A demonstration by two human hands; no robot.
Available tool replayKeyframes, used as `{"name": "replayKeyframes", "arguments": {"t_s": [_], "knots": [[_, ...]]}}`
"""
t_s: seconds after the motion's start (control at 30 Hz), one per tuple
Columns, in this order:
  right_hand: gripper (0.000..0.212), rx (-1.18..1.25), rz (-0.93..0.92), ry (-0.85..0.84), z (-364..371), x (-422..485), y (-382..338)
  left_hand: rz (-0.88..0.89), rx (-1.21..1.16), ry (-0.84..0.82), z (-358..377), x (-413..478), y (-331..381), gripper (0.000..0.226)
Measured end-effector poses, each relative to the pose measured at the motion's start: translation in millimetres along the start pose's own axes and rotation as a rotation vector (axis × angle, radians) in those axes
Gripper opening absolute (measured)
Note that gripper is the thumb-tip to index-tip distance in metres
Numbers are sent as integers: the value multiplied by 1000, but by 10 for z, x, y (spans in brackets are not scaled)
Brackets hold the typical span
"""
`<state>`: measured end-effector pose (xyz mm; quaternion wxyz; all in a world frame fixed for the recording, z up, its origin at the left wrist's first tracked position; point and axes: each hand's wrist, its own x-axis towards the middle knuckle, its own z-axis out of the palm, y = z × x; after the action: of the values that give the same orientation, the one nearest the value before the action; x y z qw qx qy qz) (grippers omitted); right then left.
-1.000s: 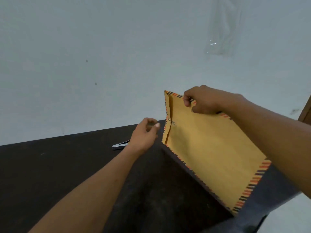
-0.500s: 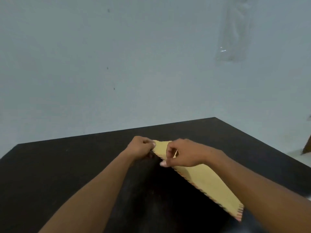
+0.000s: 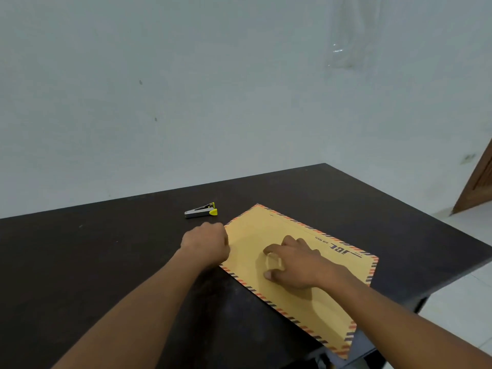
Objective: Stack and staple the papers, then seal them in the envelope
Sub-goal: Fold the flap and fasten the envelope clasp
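Envelope (image 3: 298, 267), a large yellow-brown one with a striped red-and-dark airmail border, lies flat on the dark desk (image 3: 93, 262), set at a slant so that one corner points toward the far edge and another reaches the near right edge of the desk. Printed lettering runs along its far long side, upside down from this view. A tiny mark, perhaps a staple, shows near the far corner, too small to tell.

The right hand (image 3: 295, 265) rests on the middle of the envelope, palm down, its fingers (image 3: 269, 274) spread and curled, tips touching the paper and gripping nothing; it casts a soft shadow on the paper below it. The left hand (image 3: 205, 245) sits at the envelope's left edge, curled into a loose fist with the knuckles up. It touches or just overlaps that edge, and whether its fingers pinch the paper cannot be told from here.

A small stapler (image 3: 201, 211), silver with a yellow end, lies on the desk just beyond the left hand, near the envelope's far corner but apart from it. Behind the desk rises a pale wall (image 3: 186, 89).
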<state>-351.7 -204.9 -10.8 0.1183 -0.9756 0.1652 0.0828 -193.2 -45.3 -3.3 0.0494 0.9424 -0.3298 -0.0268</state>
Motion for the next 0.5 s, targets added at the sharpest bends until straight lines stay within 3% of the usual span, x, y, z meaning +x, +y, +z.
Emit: {"name": "replayKeyframes", "arguments": {"t_s": [0.07,0.23,0.37,0.5], "knots": [[60,-42,-5,-17,11,35,-10,93,-12,87,28,39,49,32],[39,-1,-71,-44,-41,43,155,245,-13,-95,166,34,144,43],[24,-88,1,-15,-150,51,357,260,-84,-67,112,26,215,35],[41,-142,145,92,-153,134,434,310,-347,-313,33,-80,468,28]]}}
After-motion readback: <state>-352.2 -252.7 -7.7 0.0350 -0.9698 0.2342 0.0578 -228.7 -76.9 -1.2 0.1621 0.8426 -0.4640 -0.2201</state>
